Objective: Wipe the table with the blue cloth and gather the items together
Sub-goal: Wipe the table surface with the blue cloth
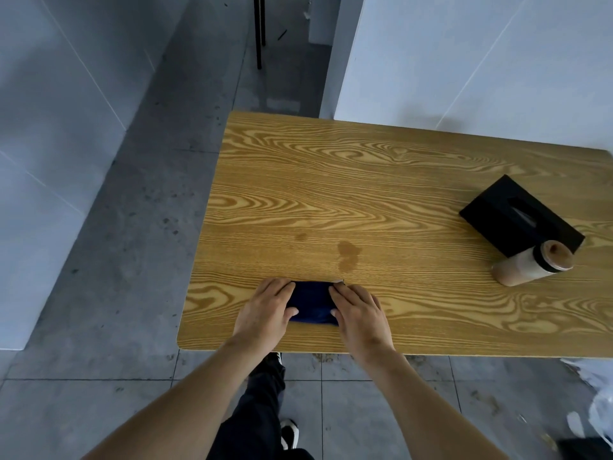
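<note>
Near the table (pixel 381 180) front edge, blue cloth (pixel 311 302) sits pinned between 2 flat, open hands: left hand (pixel 267 310), right hand (pixel 360 313).

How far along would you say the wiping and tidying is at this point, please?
Early. Both hands, left hand and right hand, press the blue cloth flat near the table's front edge. The wet stains just beyond it remain unwiped. The black tissue box and cup already sit touching, far right.
</note>
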